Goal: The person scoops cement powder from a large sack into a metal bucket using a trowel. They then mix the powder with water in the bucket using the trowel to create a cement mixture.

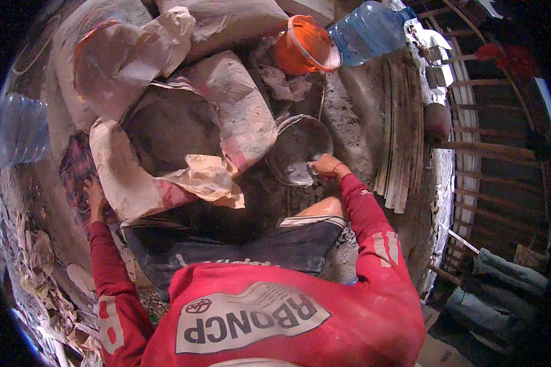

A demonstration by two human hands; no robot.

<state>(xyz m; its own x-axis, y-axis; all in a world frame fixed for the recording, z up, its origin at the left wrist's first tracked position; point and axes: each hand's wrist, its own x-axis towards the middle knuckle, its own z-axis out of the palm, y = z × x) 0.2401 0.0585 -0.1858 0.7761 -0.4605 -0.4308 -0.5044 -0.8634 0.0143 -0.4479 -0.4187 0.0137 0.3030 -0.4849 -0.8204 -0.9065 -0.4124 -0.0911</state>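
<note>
An open paper sack (250,108) lies before me with its torn mouth folded back. Dark grey powder (170,128) fills its inside. At the sack's right is a round bucket (303,130), grey with dust, with pale powder inside near its front rim. My right hand (327,166) is curled over that rim, at the side nearest me. Along the left flank of the sack, my left hand (94,195) reaches down beside a dark reddish cloth or bag (75,167). Shadow hides whether its fingers grip anything.
Behind the sack lie more filled sacks (238,25). An orange bucket (298,46) and a large blue water bottle (372,32) stand at the back right. Wooden planks (399,133) lie at right; a clear plastic bottle (20,130) and crumpled paper (41,257) are at left.
</note>
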